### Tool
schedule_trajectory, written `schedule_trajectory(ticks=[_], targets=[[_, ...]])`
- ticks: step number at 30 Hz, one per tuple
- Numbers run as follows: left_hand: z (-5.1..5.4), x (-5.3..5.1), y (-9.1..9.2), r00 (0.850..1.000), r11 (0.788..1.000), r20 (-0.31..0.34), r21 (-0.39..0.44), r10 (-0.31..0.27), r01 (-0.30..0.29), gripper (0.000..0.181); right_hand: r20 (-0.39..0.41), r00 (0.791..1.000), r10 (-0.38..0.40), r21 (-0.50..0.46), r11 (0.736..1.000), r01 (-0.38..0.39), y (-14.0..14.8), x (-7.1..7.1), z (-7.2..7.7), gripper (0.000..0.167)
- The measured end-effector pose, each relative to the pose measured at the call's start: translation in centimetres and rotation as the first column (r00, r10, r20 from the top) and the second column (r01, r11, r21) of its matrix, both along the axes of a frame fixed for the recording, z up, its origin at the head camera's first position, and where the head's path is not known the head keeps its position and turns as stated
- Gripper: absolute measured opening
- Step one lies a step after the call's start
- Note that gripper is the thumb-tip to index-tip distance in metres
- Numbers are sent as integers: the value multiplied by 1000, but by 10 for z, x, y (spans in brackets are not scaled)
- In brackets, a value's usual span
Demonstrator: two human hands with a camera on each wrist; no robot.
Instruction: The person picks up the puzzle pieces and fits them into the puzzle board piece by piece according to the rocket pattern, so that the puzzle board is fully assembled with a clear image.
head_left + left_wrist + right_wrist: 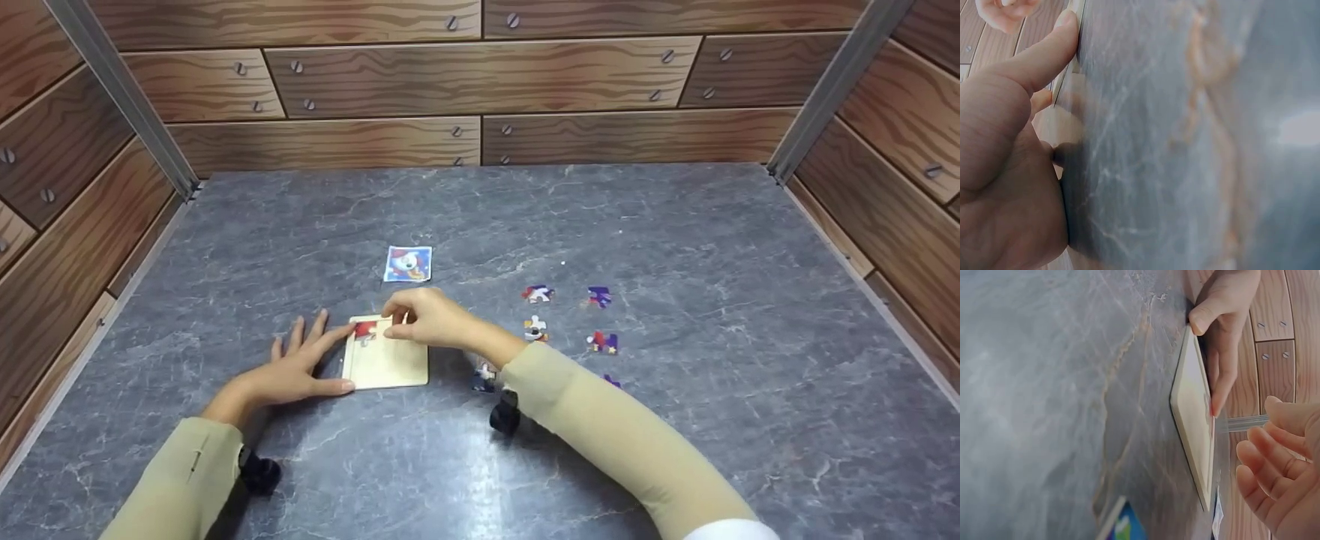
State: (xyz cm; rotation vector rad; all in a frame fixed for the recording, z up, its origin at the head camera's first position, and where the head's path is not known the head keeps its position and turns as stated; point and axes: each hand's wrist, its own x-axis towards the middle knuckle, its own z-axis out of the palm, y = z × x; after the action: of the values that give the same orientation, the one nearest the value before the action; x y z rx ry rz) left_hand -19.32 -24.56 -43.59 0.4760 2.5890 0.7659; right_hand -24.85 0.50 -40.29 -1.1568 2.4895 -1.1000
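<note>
While the left hand (292, 373), straight-fingered, touches the pale tray (386, 369) left of frame centre, the right hand (433, 319) bends above it, its grip unclear; likely light and stiff, the tray suits a rim hold, the puzzle pieces (535, 323) centre-right an edge pinch.

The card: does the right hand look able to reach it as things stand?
Probably yes: the card lies just beyond the right hand, and nothing visible stands between them.

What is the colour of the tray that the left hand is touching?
The tray is pale cream; the head view shows it best.
</note>
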Motion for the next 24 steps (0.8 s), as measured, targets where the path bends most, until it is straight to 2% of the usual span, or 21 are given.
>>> schedule_trajectory(ticks=[12,24], targets=[[1,0,0,1000,1000,23,8,7,-7,87,19,999,-47,-26,999,48,33,0,10,25],[1,1,-1,1000,1000,28,17,5,-5,86,23,994,-109,-33,993,110,70,-3,13,27]])
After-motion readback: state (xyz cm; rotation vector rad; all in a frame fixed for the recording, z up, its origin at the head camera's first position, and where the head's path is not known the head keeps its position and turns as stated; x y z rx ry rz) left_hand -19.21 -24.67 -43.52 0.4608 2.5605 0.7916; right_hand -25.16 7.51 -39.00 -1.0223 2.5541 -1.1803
